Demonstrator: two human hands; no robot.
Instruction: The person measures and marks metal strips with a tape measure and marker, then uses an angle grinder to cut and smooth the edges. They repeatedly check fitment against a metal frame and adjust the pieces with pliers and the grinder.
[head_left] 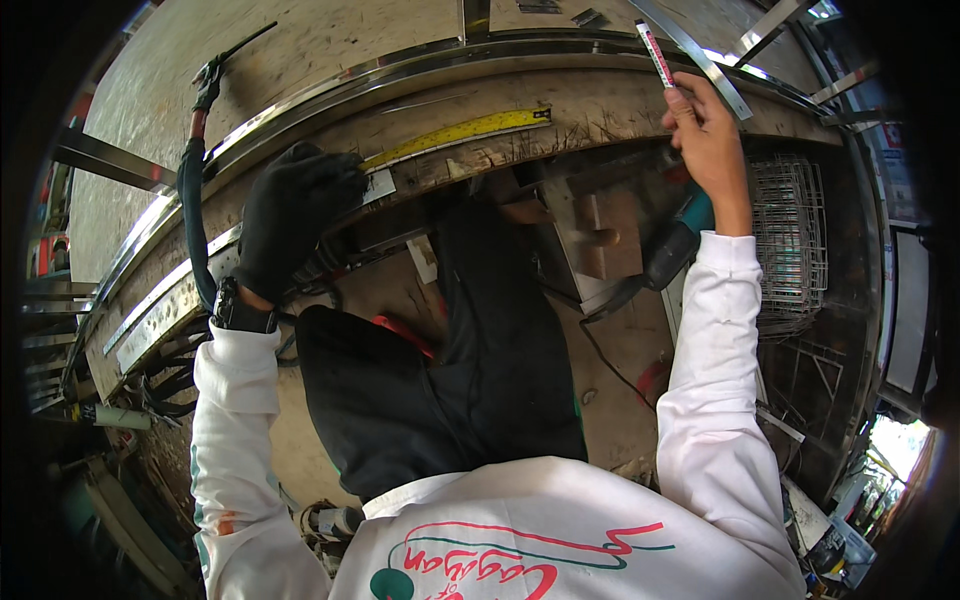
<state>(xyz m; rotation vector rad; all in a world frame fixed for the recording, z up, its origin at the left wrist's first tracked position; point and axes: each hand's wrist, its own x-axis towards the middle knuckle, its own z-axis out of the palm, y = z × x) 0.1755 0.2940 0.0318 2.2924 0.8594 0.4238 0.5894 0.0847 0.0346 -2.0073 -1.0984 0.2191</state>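
My left hand (295,215), in a black glove, is closed at the left end of a yellow tape measure (460,135). Its blade reaches right along the wooden bench edge and ends in a hook; any case is hidden by the glove. A small silver metal edge (379,186) shows beside the glove's fingers. My bare right hand (708,135) pinches a white marker pen (655,55) with red print, tilted up and left above the bench's right part. Just past that hand lies a flat metal ruler or bar (705,65).
Shiny metal tubes (350,92) form a frame along the bench. A welding electrode holder (207,85) with its rod lies at far left, its cable running down past my left hand. Below the bench are a teal power tool (690,215) and a wire basket (790,240).
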